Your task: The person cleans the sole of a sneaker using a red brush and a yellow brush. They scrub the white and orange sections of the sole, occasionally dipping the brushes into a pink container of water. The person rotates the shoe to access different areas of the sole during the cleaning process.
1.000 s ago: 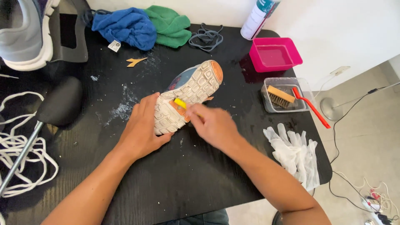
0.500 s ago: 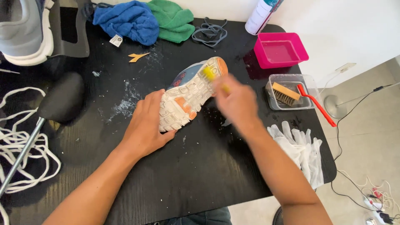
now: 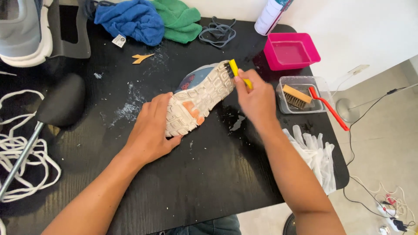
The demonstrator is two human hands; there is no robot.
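- Shoe: sole up, mid-worktop; left hand clasps its heel end.
- Right hand grips yellow brush, bristles at the toe.
- Black worktop: white residue; pale floor beyond.
- Pink tub: liquid.
- Clear tub: wooden brush.

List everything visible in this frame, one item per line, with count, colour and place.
round black wooden table: one, centre
upturned grey sneaker with white sole: one, mid-table
small yellow-handled brush: one, at the sneaker's toe
blue cloth: one, far edge
green cloth: one, beside the blue cloth
grey laces: one bundle, far edge
white spray bottle: one, far right
pink plastic tub: one, right
clear tray with wooden brush and red-handled brush: one, right edge
white gloves: a pile, right edge
second grey sneaker: one, top left
white laces: a tangle, left
left hand: holds the sneaker
right hand: fingers grip the brush
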